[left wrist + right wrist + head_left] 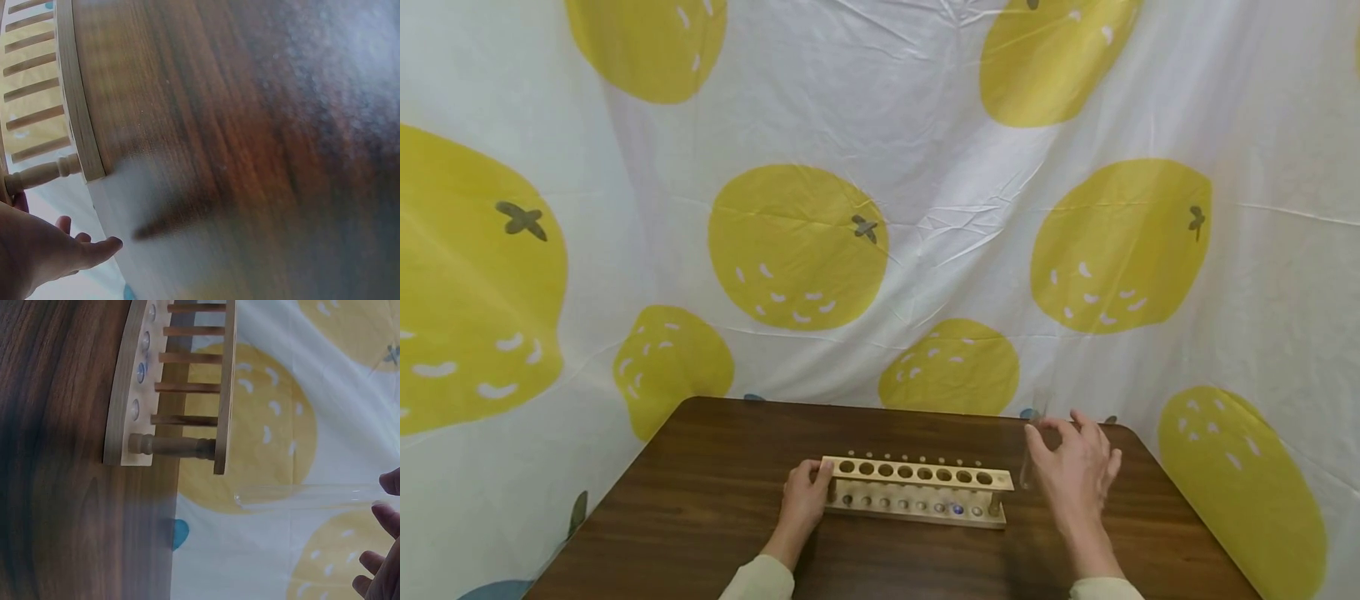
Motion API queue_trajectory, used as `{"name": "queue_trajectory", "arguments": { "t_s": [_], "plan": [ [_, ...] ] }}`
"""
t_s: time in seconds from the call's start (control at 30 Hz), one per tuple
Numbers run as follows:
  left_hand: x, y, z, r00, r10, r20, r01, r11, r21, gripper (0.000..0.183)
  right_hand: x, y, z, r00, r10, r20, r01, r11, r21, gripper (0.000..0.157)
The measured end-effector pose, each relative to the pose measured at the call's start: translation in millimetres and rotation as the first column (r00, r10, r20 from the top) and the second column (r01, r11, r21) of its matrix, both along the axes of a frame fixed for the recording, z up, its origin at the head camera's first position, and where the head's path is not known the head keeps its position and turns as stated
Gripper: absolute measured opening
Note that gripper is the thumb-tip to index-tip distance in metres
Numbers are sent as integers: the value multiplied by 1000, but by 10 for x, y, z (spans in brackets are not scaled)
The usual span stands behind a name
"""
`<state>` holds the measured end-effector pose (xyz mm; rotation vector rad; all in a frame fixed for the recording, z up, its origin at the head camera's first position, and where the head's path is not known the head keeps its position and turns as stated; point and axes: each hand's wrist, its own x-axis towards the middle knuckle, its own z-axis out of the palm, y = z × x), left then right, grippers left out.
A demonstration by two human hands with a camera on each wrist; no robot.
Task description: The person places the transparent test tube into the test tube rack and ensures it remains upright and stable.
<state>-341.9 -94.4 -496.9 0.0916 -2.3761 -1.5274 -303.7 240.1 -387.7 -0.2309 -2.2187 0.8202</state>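
Along the near edge of the head view, two pale sleeves [763, 579] are reaching over a dark brown, wood-grained table [737, 450], whose rounded far corners are showing and whose top is catching a soft glare in the left wrist view. Just past the sleeves, the left hand [805, 496] is gripping the left end of a pale wooden rack [914, 473], with some of its fingers stretching out beyond that end. Level with it, the right hand [1075, 467] is pinching a clear test tube [300, 496] between thumb and finger, the remaining fingers spreading loosely. The tube is hanging nearly upright, rounded end down, near the rack's right end but apart from it; its upper part is blurring into the background.

The rack is standing lengthwise across the table, its top board presenting eight round holes over a lower board with a row of shallow dimples. One dimple [958, 509] is showing blue, too small to explain. A turned post [172, 446] is joining the boards at the right, and tall pegs [187, 388] are rising along the back, mostly screened by the top board.

Farthest off, a creased white cloth [940, 192] with big yellow lemons [797, 246] is hanging behind the table and around both sides.
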Motion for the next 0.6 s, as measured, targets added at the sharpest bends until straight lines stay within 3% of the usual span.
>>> {"name": "queue_trajectory", "arguments": {
  "t_s": [0.23,0.6],
  "plan": [
    [0,-4,13,1000,-7,10,7,1000,14,36,1,-114,41,999,50,10,-50,999,1,26],
    [-8,-3,2,1000,3,-6,-3,1000,10,36,-40,-250,16,993,112,-42,-112,993,-20,21]
  ]
}}
